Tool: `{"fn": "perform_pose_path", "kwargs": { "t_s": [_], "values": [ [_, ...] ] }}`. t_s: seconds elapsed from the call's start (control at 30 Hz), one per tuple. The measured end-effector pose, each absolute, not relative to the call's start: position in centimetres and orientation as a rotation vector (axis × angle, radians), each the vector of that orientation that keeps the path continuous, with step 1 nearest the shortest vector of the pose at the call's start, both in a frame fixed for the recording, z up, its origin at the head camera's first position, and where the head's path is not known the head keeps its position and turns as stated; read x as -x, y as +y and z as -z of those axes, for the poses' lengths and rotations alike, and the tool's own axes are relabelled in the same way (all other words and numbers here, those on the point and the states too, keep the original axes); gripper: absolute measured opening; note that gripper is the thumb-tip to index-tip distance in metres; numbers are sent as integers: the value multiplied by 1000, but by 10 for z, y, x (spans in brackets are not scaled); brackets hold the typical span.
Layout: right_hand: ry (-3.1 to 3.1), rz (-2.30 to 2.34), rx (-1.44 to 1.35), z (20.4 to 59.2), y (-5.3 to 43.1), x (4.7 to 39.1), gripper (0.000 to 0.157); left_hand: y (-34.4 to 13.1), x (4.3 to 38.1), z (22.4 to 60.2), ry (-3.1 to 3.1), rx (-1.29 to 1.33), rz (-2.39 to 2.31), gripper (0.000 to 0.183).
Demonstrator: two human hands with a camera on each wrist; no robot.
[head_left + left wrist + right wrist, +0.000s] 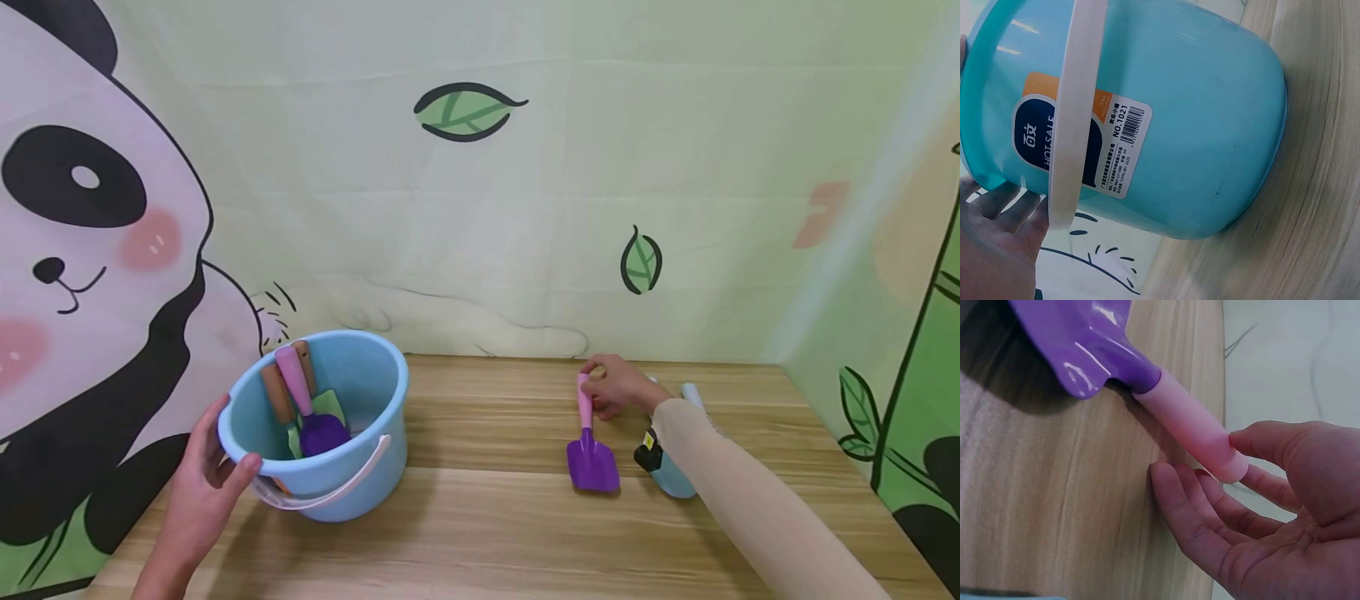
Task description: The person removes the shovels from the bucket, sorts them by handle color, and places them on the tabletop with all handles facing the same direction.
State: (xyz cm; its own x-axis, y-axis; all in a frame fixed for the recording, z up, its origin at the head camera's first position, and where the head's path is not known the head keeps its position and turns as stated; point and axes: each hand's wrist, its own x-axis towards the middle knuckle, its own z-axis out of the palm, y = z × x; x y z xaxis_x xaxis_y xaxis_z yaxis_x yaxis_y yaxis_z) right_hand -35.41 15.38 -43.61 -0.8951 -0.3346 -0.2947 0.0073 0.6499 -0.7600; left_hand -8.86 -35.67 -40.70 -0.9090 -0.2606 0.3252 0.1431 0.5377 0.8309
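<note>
Grip of R hand point(618, 387) is nearly closed, thumb + index pinching the end of the pink handle point(585, 408) of a purple shovel point(592, 468), other fingers loosely bent below. Shovel sits at 3 o'clock of the blue bucket point(390, 475), blade toward 6 o'clock, over the table point(480, 533); can't tell if blade touches. L hand point(201, 487) holds bucket rim at approx 8 o'clock, thumb & fingers parted around the edge. Inside: pink-handled purple scoop point(325, 433) w/ two brown-handled tools point(277, 396). White bail point(1075, 112) hangs across label point(1125, 150) on bucket's side. Light-blue item point(675, 482), partly hidden by R sleeve point(750, 483), is nr shovel at 3 o'clock. Printed panda point(105, 250) fills backdrop at 9–10 o'clock.
</note>
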Motion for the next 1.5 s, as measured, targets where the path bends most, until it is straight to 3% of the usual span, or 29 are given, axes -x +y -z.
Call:
{"fn": "perform_pose_path", "kwargs": {
  "t_s": [1.03,1.5],
  "values": [
    [2421,1159,251,435,155,354,43,-358,89,407,-2362,-81,1350,85],
    [2477,1028,312,408,156,350,44,-357,89,405,-2378,-109,1348,85]
  ]
}}
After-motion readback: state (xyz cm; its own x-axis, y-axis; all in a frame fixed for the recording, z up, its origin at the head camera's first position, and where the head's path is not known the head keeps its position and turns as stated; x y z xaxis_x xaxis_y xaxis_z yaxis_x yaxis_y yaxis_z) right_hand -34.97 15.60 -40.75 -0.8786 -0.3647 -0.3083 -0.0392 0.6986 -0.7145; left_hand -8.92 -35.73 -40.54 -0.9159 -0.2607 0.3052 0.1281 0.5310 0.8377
